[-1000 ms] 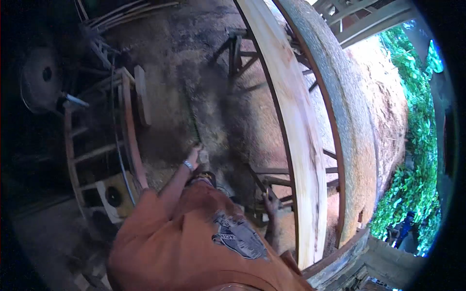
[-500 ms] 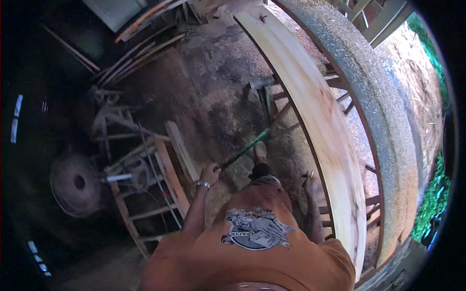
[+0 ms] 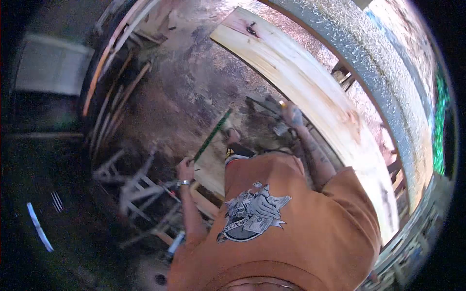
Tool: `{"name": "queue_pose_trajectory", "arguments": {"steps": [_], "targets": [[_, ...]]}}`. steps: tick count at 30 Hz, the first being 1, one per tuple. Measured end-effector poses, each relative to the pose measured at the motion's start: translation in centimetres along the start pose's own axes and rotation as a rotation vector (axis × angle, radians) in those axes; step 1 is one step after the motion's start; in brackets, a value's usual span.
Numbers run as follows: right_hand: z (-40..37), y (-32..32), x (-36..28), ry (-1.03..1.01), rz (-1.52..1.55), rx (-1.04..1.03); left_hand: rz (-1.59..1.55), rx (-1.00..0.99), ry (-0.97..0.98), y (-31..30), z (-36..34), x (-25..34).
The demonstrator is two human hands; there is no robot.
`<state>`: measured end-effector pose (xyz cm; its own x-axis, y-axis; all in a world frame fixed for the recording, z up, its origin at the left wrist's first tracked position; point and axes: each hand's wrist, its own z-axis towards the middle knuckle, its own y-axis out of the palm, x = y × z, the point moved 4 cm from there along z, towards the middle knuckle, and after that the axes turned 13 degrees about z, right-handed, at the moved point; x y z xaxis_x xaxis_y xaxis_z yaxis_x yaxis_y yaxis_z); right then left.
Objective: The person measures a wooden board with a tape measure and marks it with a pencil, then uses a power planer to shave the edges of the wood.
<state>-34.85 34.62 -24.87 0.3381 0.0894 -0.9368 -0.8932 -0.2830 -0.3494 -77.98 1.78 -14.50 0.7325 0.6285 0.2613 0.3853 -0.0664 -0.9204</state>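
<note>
My left hand (image 3: 185, 169), with a metal-banded watch at the wrist, is closed around the near end of a long, thin green strip (image 3: 213, 134). The strip points forward over the ground. Farther forward on the right, my right hand (image 3: 292, 115) is blurred and curled beside the inner edge of a long, pale wooden board (image 3: 318, 104). A small yellow, pencil-like thing (image 3: 282, 104) sticks out at its fingertips. The board has a dark knot (image 3: 251, 30) near its far end.
Beyond the board runs a long bench (image 3: 371, 58) strewn with wood shavings. Several wooden strips (image 3: 119, 89) lean at the far left. A wooden frame (image 3: 143, 194) and a short plank (image 3: 206, 175) are by my left arm. My foot (image 3: 234, 136) is on dusty ground.
My right hand has risen from low by my side to farther forward along the board's edge. My left hand still holds the green strip, and my view has turned.
</note>
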Motion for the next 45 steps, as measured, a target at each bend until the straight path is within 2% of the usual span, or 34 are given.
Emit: {"name": "queue_pose_trajectory", "arguments": {"steps": [1, 2, 4, 5, 7, 8, 9, 11, 16, 17, 18, 20, 21, 23, 24, 25, 27, 28, 29, 30, 31, 32, 33, 36, 37, 38, 39, 40, 41, 43, 45], "targets": [[2.7, 1.2, 2.8, 0.120, -0.142, 0.053, 0.120, 0.029, 0.060, -0.6, 4.4, -1.3], [5.2, 2.5, 5.3, 0.238, -0.290, 0.088, 0.072, -0.027, 0.076, -2.0, 8.4, -1.4], [10.1, 2.8, -1.0, 0.279, -0.312, 0.167, -0.013, -0.145, 0.103, -6.2, 16.3, 0.0], [12.3, 3.3, -3.7, 0.305, -0.313, 0.217, -0.065, -0.268, 0.115, -8.0, 20.3, 0.6], [17.6, 4.1, -4.3, 0.038, -0.313, 0.388, 0.108, -0.251, 0.228, -11.6, 28.2, 2.0], [20.5, 4.4, -4.4, 0.040, -0.342, 0.371, 0.197, -0.247, 0.293, -13.0, 32.0, 2.8], [23.4, 4.2, -4.4, 0.048, -0.372, 0.351, 0.237, -0.253, 0.350, -14.1, 35.9, 3.7], [29.4, 4.0, -3.3, 0.202, -0.459, 0.329, 0.315, -0.269, 0.457, -15.7, 43.0, 5.7], [40.8, 5.6, -1.7, 0.282, -0.621, 0.552, 0.274, -0.336, 0.626, -18.2, 59.2, 12.2], [42.4, 5.2, -0.7, 0.365, -0.647, 0.568, 0.300, -0.331, 0.666, -18.6, 61.2, 14.2], [43.4, 6.2, -0.1, 0.461, -0.657, 0.568, 0.340, -0.337, 0.698, -19.4, 63.0, 15.5], [43.6, 7.2, -3.1, 0.565, -0.597, 0.557, 0.372, -0.417, 0.732, -20.2, 67.8, 18.1], [44.1, 6.2, -4.0, 0.623, -0.578, 0.595, 0.423, -0.489, 0.774, -21.5, 70.3, 22.3], [44.3, 6.8, -5.6, 0.685, -0.591, 0.607, 0.498, -0.546, 0.838, -23.0, 72.5, 26.4], [44.7, 6.3, -6.4, 0.712, -0.605, 0.617, 0.548, -0.549, 0.902, -23.0, 74.4, 28.0], [44.5, 7.3, -5.7, 0.674, -0.689, 0.731, 0.596, -0.553, 0.975, -22.2, 76.6, 29.7], [43.3, 8.9, -4.2, 0.710, -0.622, 0.780, 0.539, -0.586, 1.133, -19.3, 82.3, 32.2], [42.1, 10.6, -5.3, 0.734, -0.580, 0.799, 0.517, -0.612, 1.204, -18.9, 82.6, 33.8], [41.4, 11.3, -6.2, 0.769, -0.591, 0.754, 0.582, -0.664, 1.154, -18.3, 83.5, 36.2], [41.5, 12.1, -6.7, 0.803, -0.529, 0.760, 0.679, -0.690, 1.217, -18.2, 83.6, 40.2], [41.0, 11.9, -7.0, 0.821, -0.498, 0.775, 0.741, -0.705, 1.294, -16.4, 83.3, 43.5], [40.4, 12.1, -7.4, 0.821, -0.470, 0.784, 0.718, -0.709, 1.464, -14.6, 83.3, 45.7], [39.8, 12.3, -7.0, 0.754, -0.395, 0.884, 0.710, -0.715, 1.622, -13.8, 83.3, 47.5], [37.0, 13.0, -8.0, 0.549, 0.245, 1.462, 0.779, -0.679, 1.877, -10.5, 79.3, 54.5], [36.1, 13.2, -12.2, 0.586, 0.398, 1.676, 0.823, -0.651, 1.930, -9.4, 77.8, 56.1], [33.9, 15.6, -12.8, 0.559, 0.487, 1.821, 0.860, -0.677, 2.034, -8.2, 75.6, 57.6], [31.7, 18.4, -14.3, 0.671, 0.483, 1.967, 0.894, -0.702, 2.139, -6.9, 73.3, 58.9], [29.3, 21.9, -14.9, 0.555, 0.328, 2.150, 0.958, -0.681, 2.271, -5.4, 71.1, 59.7], [25.9, 27.3, -13.2, 0.596, 0.221, 2.287, 1.013, -0.648, 2.353, -4.9, 68.0, 60.4], [23.3, 35.8, -16.4, 1.175, 0.451, 2.298, 1.077, -0.676, 2.432, -1.3, 64.9, 61.3], [24.0, 43.7, -15.2, 1.026, 0.349, 2.420, 1.167, -0.698, 2.473, 1.5, 61.8, 62.1]]}}
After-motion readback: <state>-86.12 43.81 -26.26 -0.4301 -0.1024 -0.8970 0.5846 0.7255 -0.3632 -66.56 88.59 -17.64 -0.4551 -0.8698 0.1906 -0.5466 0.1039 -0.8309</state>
